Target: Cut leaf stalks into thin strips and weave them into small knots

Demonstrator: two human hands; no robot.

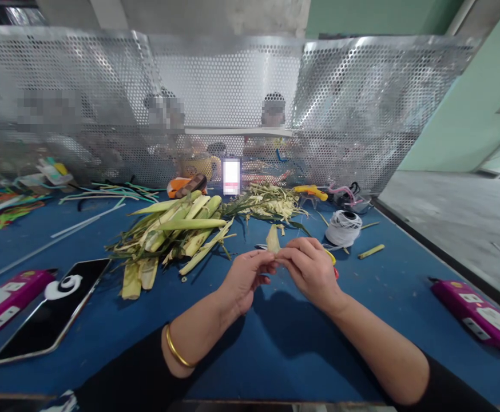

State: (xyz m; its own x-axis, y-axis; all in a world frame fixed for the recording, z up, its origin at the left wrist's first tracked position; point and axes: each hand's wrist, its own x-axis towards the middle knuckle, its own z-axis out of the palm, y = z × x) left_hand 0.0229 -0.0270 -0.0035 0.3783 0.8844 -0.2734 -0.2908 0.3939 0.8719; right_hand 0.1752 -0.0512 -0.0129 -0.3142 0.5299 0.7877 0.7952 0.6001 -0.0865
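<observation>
Head view: the left hand and right hand pinch the base of a pale corn husk piece between closed fingers, above the blue table. It looks thin: uneven pulling could tear it, a slack pinch could drop it.

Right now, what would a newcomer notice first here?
Probably the heap of green corn husks, left of centre on the blue tabletop. Next, the left hand and right hand, meeting at a pale husk piece near the middle. A white cord spool stands beyond the right hand.
</observation>
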